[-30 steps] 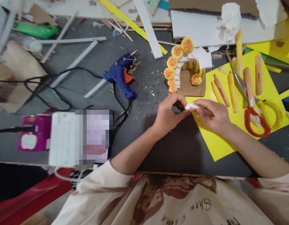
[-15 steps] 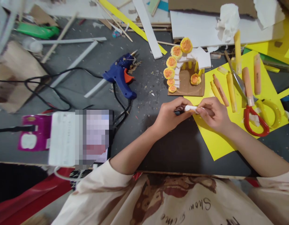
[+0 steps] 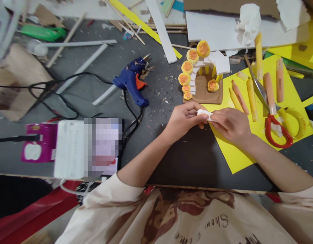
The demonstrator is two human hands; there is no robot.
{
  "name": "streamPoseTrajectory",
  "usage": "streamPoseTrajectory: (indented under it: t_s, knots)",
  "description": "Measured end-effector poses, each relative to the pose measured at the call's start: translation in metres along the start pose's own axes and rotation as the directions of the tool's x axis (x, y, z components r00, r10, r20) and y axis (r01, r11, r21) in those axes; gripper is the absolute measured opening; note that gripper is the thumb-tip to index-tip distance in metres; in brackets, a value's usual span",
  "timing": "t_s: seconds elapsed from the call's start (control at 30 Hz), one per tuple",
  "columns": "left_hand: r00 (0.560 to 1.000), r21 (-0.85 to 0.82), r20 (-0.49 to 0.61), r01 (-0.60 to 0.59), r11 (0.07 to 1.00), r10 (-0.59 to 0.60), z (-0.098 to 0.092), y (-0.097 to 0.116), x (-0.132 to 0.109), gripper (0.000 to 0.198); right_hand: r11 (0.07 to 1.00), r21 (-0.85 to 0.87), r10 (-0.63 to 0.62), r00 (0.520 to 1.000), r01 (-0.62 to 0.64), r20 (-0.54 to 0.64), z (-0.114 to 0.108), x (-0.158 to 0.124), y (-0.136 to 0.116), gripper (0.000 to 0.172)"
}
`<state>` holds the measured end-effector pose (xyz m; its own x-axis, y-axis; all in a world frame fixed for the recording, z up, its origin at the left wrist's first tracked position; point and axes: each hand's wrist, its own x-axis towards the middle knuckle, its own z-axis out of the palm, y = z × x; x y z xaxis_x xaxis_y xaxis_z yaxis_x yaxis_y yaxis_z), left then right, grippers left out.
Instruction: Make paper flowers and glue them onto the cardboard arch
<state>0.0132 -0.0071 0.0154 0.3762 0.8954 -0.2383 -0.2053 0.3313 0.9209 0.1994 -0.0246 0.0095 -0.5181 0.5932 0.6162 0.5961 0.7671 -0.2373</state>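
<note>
Between my two hands is a small white roll of what looks like tissue (image 3: pixel 204 114), pinched at both ends. The fingers of my left hand (image 3: pixel 183 118) close on its left part, with the thumb on top. My right hand (image 3: pixel 232 124) grips the right part, which its fingers mostly hide. Just beyond my hands stands a small cardboard model (image 3: pixel 209 96) with curved white steps. Yellow-and-orange round pieces (image 3: pixel 184 79) line the steps' outer side, and another round piece (image 3: pixel 212 85) sits inside the curve.
Right of my hands, a yellow sheet (image 3: pixel 232 159) bears crayon-like sticks (image 3: pixel 252 100), red-handled scissors (image 3: pixel 278 132) and a yellow tape roll (image 3: pixel 299 123). A blue glue gun (image 3: pixel 132 83) with a black cord lies left. A phone (image 3: pixel 105 145) and a white box (image 3: pixel 70 149) are near the front edge.
The white roll has turned slightly and appears flatter and more angled. My right fingers have shifted over its right end; my left thumb now presses on top.
</note>
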Motion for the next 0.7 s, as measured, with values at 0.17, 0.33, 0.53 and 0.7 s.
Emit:
streamPoseTrajectory:
  t_s: [0.17, 0.33, 0.53, 0.7]
  knots:
    - [0.999, 0.084, -0.022, 0.029, 0.996, -0.028, -0.002, 0.007, 0.000, 0.043, 0.996, -0.055, -0.074, 0.997, 0.074, -0.003, -0.002, 0.001, 0.003, 0.017]
    - [0.996, 0.182, 0.029, 0.080, 0.980, -0.086, -0.008, 0.008, 0.002, 0.043, 0.995, -0.023, -0.096, 0.995, 0.096, 0.022, -0.002, 0.002, 0.004, 0.009]
    - [0.981, 0.485, 0.152, -0.180, 0.856, 0.121, -0.012, -0.001, -0.002, 0.036, 0.965, 0.171, 0.191, 0.979, -0.201, 0.070, 0.001, 0.002, -0.001, 0.017]
    - [0.866, 0.727, 0.309, -0.482, 0.490, 0.393, -0.012, -0.011, -0.008, 0.019, 0.720, 0.380, 0.541, 0.813, -0.580, 0.216, -0.003, 0.007, -0.010, 0.032]
